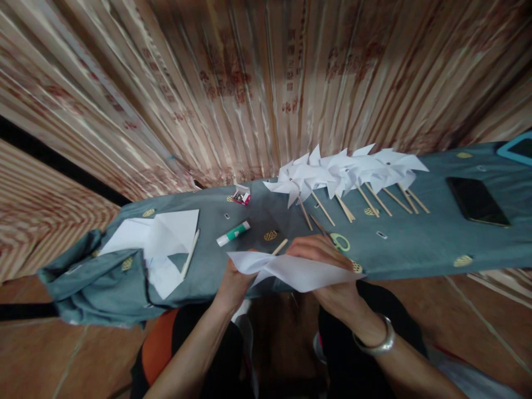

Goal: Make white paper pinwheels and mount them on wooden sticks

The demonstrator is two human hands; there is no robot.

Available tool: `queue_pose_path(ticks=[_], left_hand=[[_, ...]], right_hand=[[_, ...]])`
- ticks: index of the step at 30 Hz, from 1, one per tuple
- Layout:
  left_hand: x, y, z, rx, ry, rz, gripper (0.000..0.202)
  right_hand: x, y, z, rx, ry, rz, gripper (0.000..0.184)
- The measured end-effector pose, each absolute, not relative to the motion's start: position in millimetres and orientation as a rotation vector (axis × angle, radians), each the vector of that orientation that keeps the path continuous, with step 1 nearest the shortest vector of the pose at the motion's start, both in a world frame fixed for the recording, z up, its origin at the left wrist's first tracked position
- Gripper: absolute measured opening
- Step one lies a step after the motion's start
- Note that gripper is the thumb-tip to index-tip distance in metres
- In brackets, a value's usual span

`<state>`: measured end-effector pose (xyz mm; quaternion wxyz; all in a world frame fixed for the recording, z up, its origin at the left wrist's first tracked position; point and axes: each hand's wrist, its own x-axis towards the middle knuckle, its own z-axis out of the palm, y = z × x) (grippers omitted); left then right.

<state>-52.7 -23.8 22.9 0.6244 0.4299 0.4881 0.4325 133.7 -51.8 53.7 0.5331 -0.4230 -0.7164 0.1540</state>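
A white paper pinwheel is held between my two hands over the near edge of the cloth-covered table. Its wooden stick pokes out beyond the paper, pointing away from me. On the left side, my left hand grips the pinwheel, its fingertips mostly hidden behind the paper. My right hand is closed around the right part, with its fingers curled over the far side. Scissors with light green handles lie just beyond my right hand. Several finished-looking paper pinwheels on sticks overlap in a row behind them.
The grey-green tablecloth carries a glue stick, a small open box of metal pins, white paper sheets and a white pen. A black phone and a blue-edged device lie right. A curtain hangs behind.
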Motion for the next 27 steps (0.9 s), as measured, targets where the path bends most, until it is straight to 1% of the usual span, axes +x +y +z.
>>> queue_pose_path(ticks=[9, 16, 22, 27], left_hand=[[-53.2, -25.2, 15.9, 0.884, 1.139, 1.002, 0.022], [-54.7, -25.1, 18.3, 0.894, 1.162, 1.009, 0.03], [-52.8, -25.7, 21.7, 0.909, 1.168, 1.012, 0.03], [-53.0, -26.7, 19.9, 0.926, 1.172, 0.976, 0.028]], right_hand=[[134.4, -50.3, 52.9, -1.032, -1.685, 0.413, 0.015], [132.7, -49.1, 52.0, -1.002, -1.693, 0.391, 0.013], [131.8, -48.6, 51.2, -0.997, -1.679, 0.399, 0.014], [128.8, -48.1, 50.9, -1.032, -1.587, 0.515, 0.013]])
